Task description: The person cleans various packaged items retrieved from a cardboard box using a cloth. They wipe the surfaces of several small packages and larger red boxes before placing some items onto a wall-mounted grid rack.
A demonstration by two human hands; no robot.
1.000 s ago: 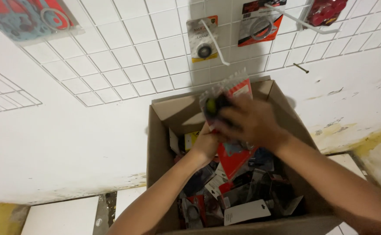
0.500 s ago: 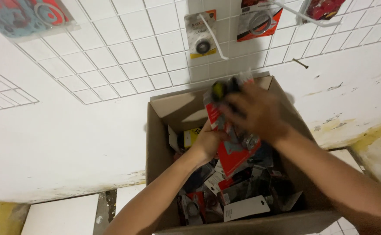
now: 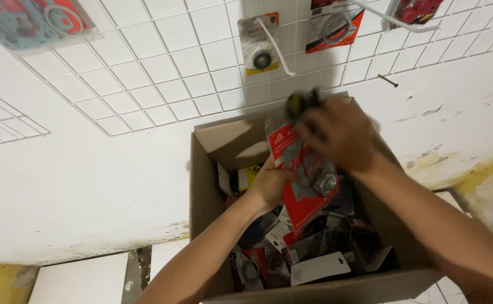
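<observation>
Open cardboard box [image 3: 207, 186] of packaged parts, set below a white wire grid panel [image 3: 162, 73]. Above the box, 1 red blister pack [image 3: 302, 186] stands with its long axis near upright; the left hand [image 3: 269, 186] is clamped on its lower edge, and the right hand [image 3: 339, 132] on a blurred yellow-black item [image 3: 298, 102] at its top.
</observation>
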